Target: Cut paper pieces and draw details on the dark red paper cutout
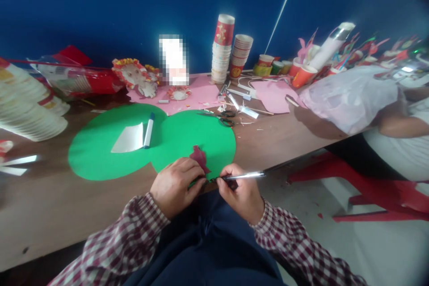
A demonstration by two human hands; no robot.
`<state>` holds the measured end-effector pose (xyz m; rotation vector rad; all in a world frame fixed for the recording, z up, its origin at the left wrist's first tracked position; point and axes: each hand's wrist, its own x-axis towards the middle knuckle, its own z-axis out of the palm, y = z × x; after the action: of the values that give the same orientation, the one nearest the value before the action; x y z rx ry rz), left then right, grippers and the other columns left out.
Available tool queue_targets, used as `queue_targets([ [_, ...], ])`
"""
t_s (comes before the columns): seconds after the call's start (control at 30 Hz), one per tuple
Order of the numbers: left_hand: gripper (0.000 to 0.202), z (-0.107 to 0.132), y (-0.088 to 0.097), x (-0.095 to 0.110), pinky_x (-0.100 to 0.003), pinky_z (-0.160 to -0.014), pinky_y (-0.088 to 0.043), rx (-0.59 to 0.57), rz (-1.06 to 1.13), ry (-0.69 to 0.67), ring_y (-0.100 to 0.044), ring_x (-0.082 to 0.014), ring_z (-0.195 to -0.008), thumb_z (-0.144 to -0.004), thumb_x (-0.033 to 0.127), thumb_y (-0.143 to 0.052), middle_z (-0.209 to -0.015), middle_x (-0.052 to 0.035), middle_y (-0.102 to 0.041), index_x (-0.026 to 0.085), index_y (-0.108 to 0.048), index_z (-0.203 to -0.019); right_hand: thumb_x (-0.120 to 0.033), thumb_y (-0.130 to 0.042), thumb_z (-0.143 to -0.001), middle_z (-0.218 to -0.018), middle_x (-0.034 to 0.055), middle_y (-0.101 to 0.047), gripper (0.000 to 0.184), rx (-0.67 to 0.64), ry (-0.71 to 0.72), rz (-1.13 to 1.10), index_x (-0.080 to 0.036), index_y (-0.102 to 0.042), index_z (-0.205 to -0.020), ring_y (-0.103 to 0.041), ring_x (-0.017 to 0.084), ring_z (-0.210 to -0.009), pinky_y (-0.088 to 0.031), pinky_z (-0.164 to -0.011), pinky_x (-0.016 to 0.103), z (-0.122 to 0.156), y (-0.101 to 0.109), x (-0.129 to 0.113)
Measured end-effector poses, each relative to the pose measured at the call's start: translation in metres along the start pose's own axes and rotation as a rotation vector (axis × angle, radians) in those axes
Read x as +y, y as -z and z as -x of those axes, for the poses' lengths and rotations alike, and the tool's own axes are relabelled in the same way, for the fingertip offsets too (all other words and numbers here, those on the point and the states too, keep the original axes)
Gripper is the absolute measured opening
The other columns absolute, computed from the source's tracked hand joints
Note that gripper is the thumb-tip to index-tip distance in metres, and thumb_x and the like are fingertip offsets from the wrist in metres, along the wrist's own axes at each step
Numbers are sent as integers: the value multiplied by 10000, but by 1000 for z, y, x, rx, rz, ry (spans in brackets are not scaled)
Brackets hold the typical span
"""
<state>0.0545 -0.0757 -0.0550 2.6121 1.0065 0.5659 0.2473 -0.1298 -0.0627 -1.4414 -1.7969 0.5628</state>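
Observation:
My right hand [241, 193] is closed around a clear-barrelled pen [246, 175], which points left towards my other hand at the table's front edge. Curled on the edge of the green paper [214, 136], my left hand [178, 185] has its thumb and fingers together. Whatever they pinch is mostly hidden; a small dark bit [212, 180] shows between the two hands. A dark red paper scrap [199, 158] lies just beyond my left fingers. Farther left on the green paper are a white piece of paper [129, 138] and a blue-and-white marker [149, 130].
Scissors [226, 118] lie past the green paper, near pink paper [204, 94]. Stacked paper cups [221, 53] stand at the back, and more cups [31, 103] lean at left. At right are a plastic bag [355, 98], a person's arm [402, 125] and a red stool [368, 183].

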Motion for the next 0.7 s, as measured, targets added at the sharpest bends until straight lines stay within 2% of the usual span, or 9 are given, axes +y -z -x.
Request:
queue_targets([
  [0.23,160,-1,0,-1,-348,-816,-458,39,-11,-22,-554,-186,-887,-852,285,-507,-878,-53,-624,195,-637,-875,-276,-530,-840,-696,22,-611,99,5,17,-3,-186,-550,-804,-573,131,-596,-410,-504,206,-1,0,0],
  [0.7,156,-1,-1,-1,-363,-819,-447,15,-9,-16,-547,-192,-890,-859,286,-507,-892,-49,-618,190,-625,-892,-268,-543,-837,-716,23,-617,81,-8,8,-13,-190,-553,-816,-590,138,-635,-416,-536,210,0,0,1],
])
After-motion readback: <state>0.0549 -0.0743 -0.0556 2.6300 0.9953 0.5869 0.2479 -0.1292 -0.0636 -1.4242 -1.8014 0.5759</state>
